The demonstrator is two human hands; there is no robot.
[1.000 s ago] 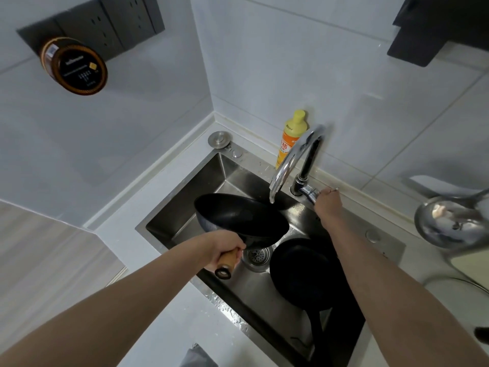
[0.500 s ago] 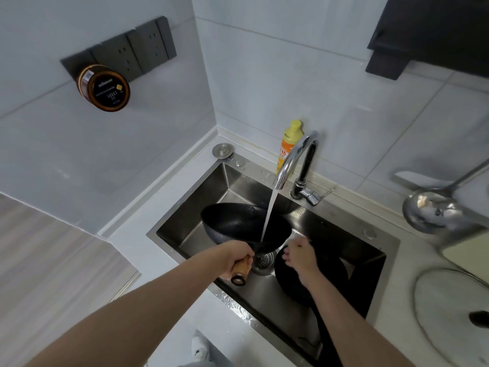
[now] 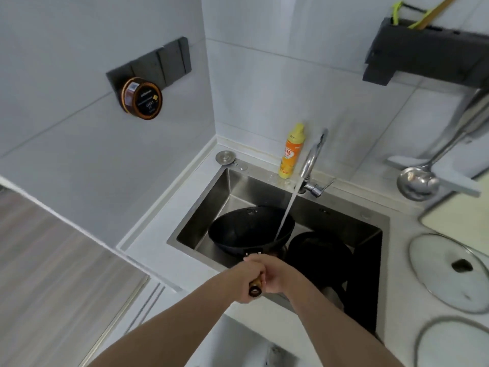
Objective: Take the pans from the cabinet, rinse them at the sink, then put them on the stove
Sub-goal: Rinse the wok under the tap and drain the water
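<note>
Pans are at the sink now, and the rinse is under way: a second ago the right hand [image 3: 277, 278] was up at the faucet [image 3: 313, 157] lever with no water running, whereas now a steady stream [image 3: 285, 213] falls from the spout into the wok [image 3: 251, 229], and that hand has come down to join the left hand [image 3: 250, 276] on the wooden handle [image 3: 256, 286]. Both hands are curled round that handle, side by side, holding the wok over the steel sink [image 3: 238, 186] basin, tipped slightly away from the person. That two-handed grip suggests the wok is about to be swirled or tilted to spread the water. It is deep, round and matte black inside, its dark rim catching the stream near the handle side. A second pan [image 3: 320, 250], flat and black, lies in the basin just to the right, not yet under the water, so its own rinse and the move to the stove remain.
</note>
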